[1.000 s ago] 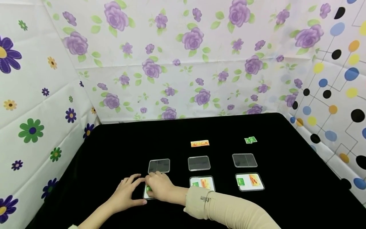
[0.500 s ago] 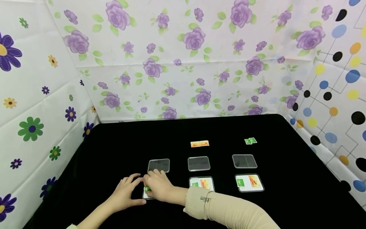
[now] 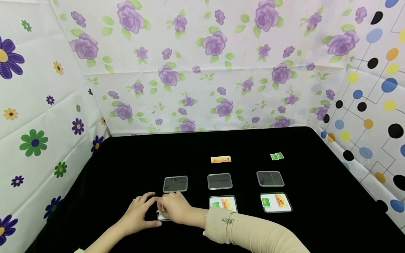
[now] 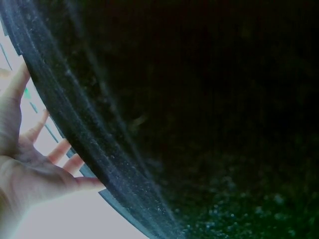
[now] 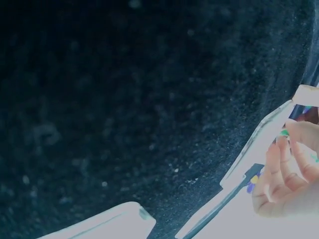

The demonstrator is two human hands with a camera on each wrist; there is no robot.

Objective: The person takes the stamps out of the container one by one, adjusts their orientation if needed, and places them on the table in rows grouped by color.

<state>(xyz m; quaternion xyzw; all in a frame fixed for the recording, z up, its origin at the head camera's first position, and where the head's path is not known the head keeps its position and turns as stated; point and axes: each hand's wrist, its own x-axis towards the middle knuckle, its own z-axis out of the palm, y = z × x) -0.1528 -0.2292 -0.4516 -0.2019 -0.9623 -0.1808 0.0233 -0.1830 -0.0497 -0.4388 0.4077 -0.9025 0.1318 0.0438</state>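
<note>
In the head view my right hand [image 3: 176, 208] pinches a small thin card [image 3: 160, 211] at the left end of a white-filled flat case [image 3: 162, 217]. The card is tilted with its edge toward me, so its printed face is hidden. Most of this case lies under the right hand. My left hand [image 3: 139, 213] is beside the case's left end, fingers spread, thumb tip right at the near corner and index tip close to the right hand. Its spread fingers also show in the left wrist view. In the right wrist view the right hand's curled fingers [image 5: 304, 164] overlap a case edge.
Two more white cases [image 3: 276, 202] with green and orange pictures lie to the right, one partly behind the sleeve [image 3: 224, 223]. Behind them is a row of three clear plastic cases [image 3: 219, 181]. Farther back lie orange picture cards [image 3: 220, 159] and overlapping green ones [image 3: 276, 156].
The small green card lay flat under the right fingertips; now it is tipped up on edge between them. The left hand has stayed in place.
</note>
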